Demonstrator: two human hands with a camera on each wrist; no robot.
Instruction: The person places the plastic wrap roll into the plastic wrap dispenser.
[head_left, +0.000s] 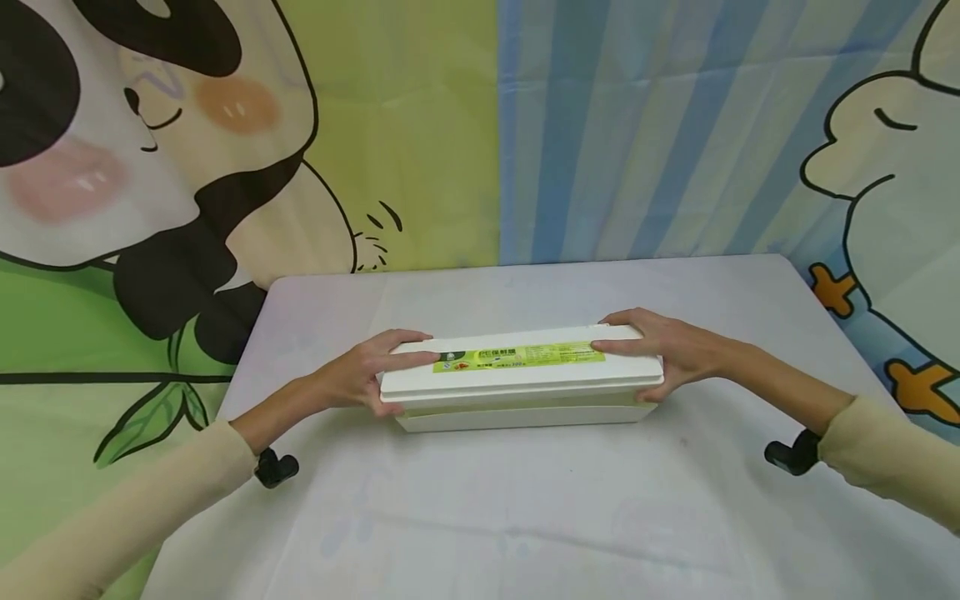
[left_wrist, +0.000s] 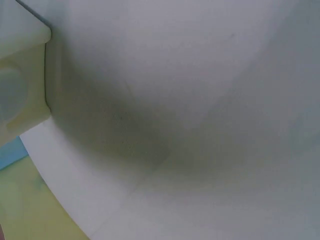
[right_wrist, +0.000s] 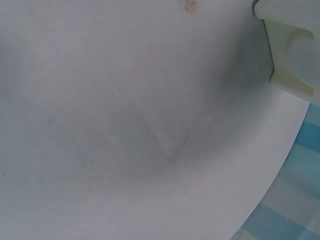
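Observation:
A long white cling film dispenser box (head_left: 517, 392) with a yellow-green label (head_left: 525, 357) on its lid lies crosswise on the table. My left hand (head_left: 375, 367) grips its left end, thumb and fingers spread over the lid and front edge. At the opposite end my right hand (head_left: 667, 354) holds the box in the same way. The lid appears to be down on the base, with a paler band between them along the front. Each wrist view catches just a corner of the box, its left end (left_wrist: 30, 75) and its right end (right_wrist: 280, 55); neither shows fingers clearly.
A white cloth-covered table (head_left: 525, 517) spreads under the box, its far edge near a printed backdrop (head_left: 420, 125) of cartoon animals. Dark wrist cameras (head_left: 276, 468) hang below both forearms, close to the table.

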